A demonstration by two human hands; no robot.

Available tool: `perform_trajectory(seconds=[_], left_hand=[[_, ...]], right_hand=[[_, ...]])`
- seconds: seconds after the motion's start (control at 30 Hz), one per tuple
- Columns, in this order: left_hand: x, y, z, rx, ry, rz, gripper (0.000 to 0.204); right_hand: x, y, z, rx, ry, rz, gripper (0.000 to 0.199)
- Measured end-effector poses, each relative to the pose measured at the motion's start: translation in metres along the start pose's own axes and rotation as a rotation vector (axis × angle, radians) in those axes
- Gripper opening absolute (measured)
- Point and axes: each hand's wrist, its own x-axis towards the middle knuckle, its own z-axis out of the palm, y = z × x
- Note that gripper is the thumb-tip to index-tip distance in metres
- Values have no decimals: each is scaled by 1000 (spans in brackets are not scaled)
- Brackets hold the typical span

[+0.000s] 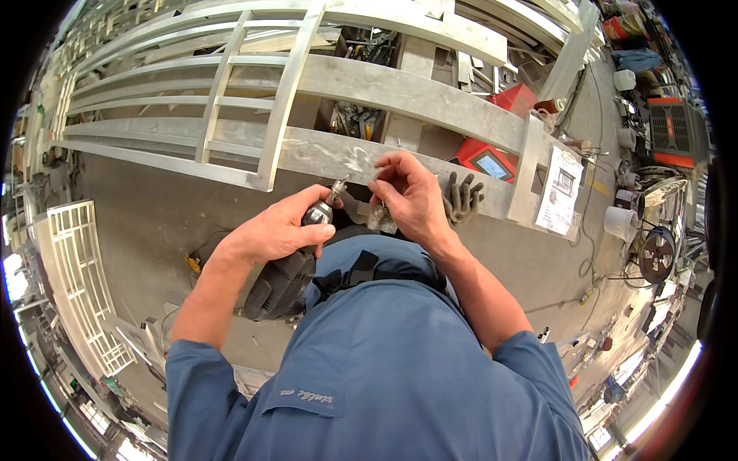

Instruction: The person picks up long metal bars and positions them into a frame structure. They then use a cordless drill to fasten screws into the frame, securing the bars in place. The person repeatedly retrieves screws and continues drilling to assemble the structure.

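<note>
My left hand (280, 224) is wrapped round the front of a dark cordless drill (281, 283), just behind its metal chuck (336, 190). A short bit sticks out of the chuck, pointing away from me. The drill's body hangs down beside my waist. To the right, my right hand (413, 201) is closed in a pinch close to the chuck, not touching it. What looks like a small clear plastic bag (382, 220) hangs below its thumb; the contents are too small to tell. A grey work glove (463, 198) lies just right of this hand, by the beam's edge.
Long metal beams (400, 92) run across in front of me, with a welded metal frame (269, 131) on top at left. A printed drawing (560, 190) lies on the right end. Behind are a red device with a screen (489, 163) and bins of tools (361, 121). Cables (590, 261) trail over the floor.
</note>
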Motion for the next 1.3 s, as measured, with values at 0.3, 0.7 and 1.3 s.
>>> perform_trajectory(seconds=[0.3,0.7,1.3], left_hand=[[3,-12,7,-46,-133,28,42],[9,-14,10,-11,-136,14,42],[12,-24,10,-39,-158,-2,44]], right_hand=[[-11,32,-1,733,-182,428,8],[-18,21,5,547,-156,437,14],[-24,23,12,550,-104,367,13]])
